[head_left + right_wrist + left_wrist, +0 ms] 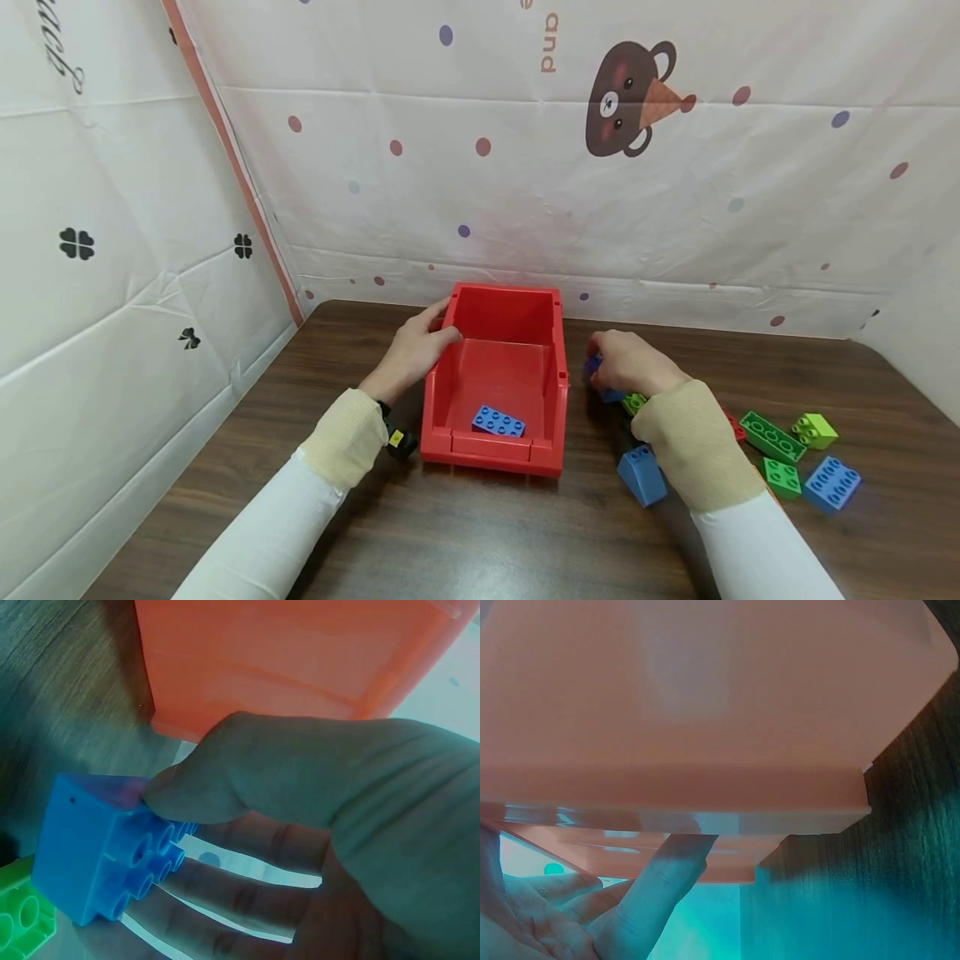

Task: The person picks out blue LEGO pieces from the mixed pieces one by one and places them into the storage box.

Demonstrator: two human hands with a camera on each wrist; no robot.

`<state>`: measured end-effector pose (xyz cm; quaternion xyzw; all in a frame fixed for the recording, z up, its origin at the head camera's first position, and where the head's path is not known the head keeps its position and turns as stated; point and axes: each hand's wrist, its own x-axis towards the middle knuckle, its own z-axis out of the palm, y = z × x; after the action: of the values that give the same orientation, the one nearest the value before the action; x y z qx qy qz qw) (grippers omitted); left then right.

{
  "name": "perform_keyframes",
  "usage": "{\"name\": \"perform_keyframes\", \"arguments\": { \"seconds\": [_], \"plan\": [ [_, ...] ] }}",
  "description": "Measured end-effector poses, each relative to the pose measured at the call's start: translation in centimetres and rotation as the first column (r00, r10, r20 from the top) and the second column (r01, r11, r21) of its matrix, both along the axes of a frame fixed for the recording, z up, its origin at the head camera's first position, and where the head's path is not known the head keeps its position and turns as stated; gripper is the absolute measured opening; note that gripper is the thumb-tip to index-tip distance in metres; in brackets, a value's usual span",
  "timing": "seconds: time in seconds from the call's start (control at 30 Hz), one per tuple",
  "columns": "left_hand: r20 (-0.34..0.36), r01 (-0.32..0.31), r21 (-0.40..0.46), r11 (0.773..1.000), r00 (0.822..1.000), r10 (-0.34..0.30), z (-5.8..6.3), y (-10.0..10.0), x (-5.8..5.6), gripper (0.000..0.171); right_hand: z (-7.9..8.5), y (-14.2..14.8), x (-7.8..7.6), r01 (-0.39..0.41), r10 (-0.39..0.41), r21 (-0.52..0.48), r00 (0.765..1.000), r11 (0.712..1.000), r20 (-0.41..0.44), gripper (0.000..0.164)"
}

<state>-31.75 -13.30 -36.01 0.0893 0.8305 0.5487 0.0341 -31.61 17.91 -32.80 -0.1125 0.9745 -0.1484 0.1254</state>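
My left hand [411, 350] grips the left wall of a red plastic bin [491, 450], thumb over the rim and the other fingers along the outside. In the left wrist view the bin's side [675, 712] fills the top, with the thumb [656, 885] at its edge. A flat blue brick [498, 422] with studs lies inside the bin, near its low front. Just right of the bin, my right hand [628, 363] pinches a blue toy brick [79, 847] between thumb and fingers. Its studs face the palm in the right wrist view.
A light green brick [633, 403] sits close by the right hand. Nearer me is a blue sloped brick [642, 477]. Past the right forearm lie a long green brick [772, 437], a smaller green one [782, 478], a lime brick [815, 431], a blue brick [832, 484] and a partly hidden red piece [736, 428].
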Motion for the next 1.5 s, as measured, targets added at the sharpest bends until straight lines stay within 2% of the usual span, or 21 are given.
{"name": "perform_keyframes", "arguments": {
  "seconds": [0.27,0.63,0.93,1.33,1.5],
  "plan": [
    [0.003,-0.007,-0.006,1.000,1.000,0.007,0.0,0.0,0.0,0.070,0.6,-0.1,0.4,-0.011,0.010,-0.009,1.000,1.000,-0.028,0.043],
    [0.003,-0.004,0.005,1.000,1.000,0.004,-0.1,-0.1,0.1,0.070,2.1,-0.5,1.4,-0.002,-0.002,-0.069,0.999,0.998,-0.052,0.053],
    [0.001,-0.004,0.005,1.000,1.000,0.004,-0.1,-0.1,0.0,0.070,3.6,-0.9,2.5,-0.013,0.006,-0.060,0.994,0.998,-0.105,0.052],
    [-0.001,-0.007,0.003,1.000,1.000,0.007,0.0,0.1,0.0,0.071,4.4,-1.6,3.5,0.011,-0.018,-0.075,0.995,0.997,-0.100,0.055],
    [-0.005,-0.010,0.001,1.000,1.000,0.010,-0.1,0.1,0.0,0.070,4.7,-1.8,3.7,0.009,-0.016,-0.058,0.992,0.998,-0.126,0.055]
  ]
}}
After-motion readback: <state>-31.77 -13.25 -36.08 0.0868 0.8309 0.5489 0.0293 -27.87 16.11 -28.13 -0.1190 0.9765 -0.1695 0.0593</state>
